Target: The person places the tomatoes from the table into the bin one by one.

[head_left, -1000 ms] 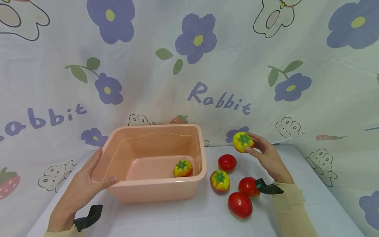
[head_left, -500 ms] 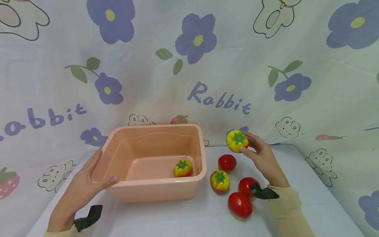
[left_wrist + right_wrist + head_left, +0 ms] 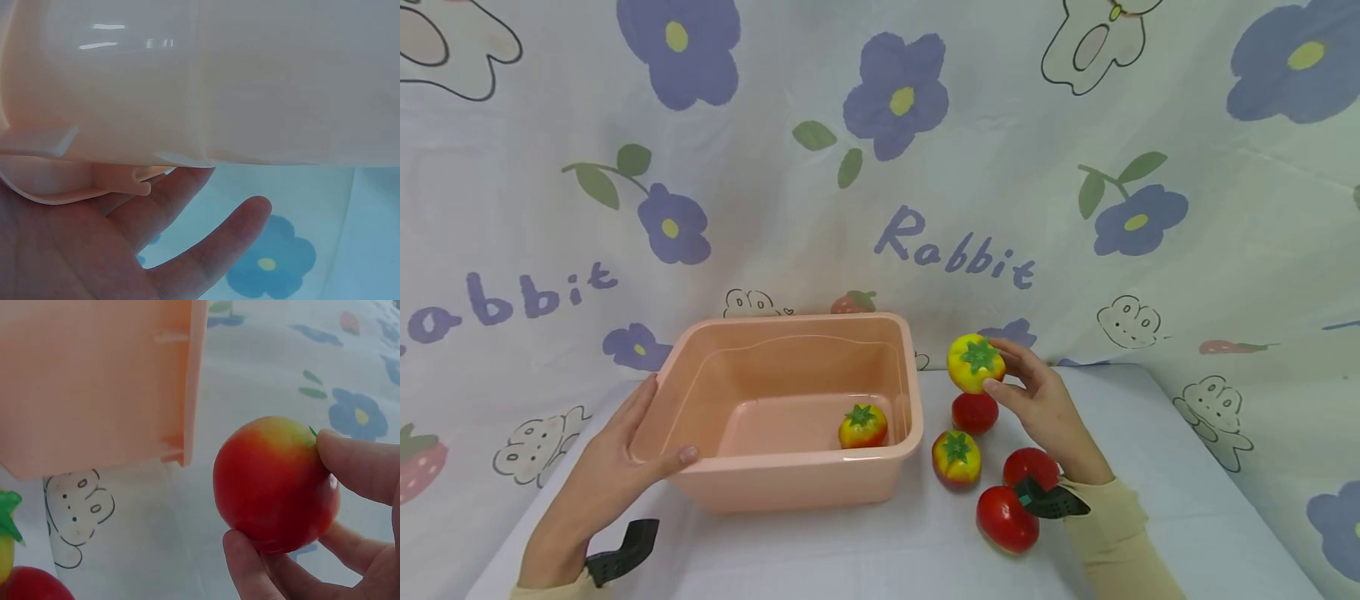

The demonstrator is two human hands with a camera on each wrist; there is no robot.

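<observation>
My right hand (image 3: 1037,408) pinches a toy tomato (image 3: 976,363), yellow on top with a green star-shaped calyx, raised at the back to the right of a peach plastic bin (image 3: 782,483). Its red underside faces the right wrist camera, thumb at the calyx side and fingers below. With the thumb over the front rim and fingers along the left side, my left hand (image 3: 610,467) holds the bin by its left end. From beneath, the left wrist view shows spread fingers (image 3: 212,250) under the rim. Another toy tomato (image 3: 863,427) sits inside the bin at the right.
Beside the bin stands a yellow-topped toy tomato (image 3: 957,460). Around it lie red ones: one behind (image 3: 974,414), and two in front, a nearer one (image 3: 1007,521) and one partly covered by the wrist strap (image 3: 1030,467). A printed cloth (image 3: 820,217) hangs behind the table.
My right hand has carried the toy tomato leftward, closer to the bin, and it now overlaps the rear red one in the head view. The left hand and bin stay put.
</observation>
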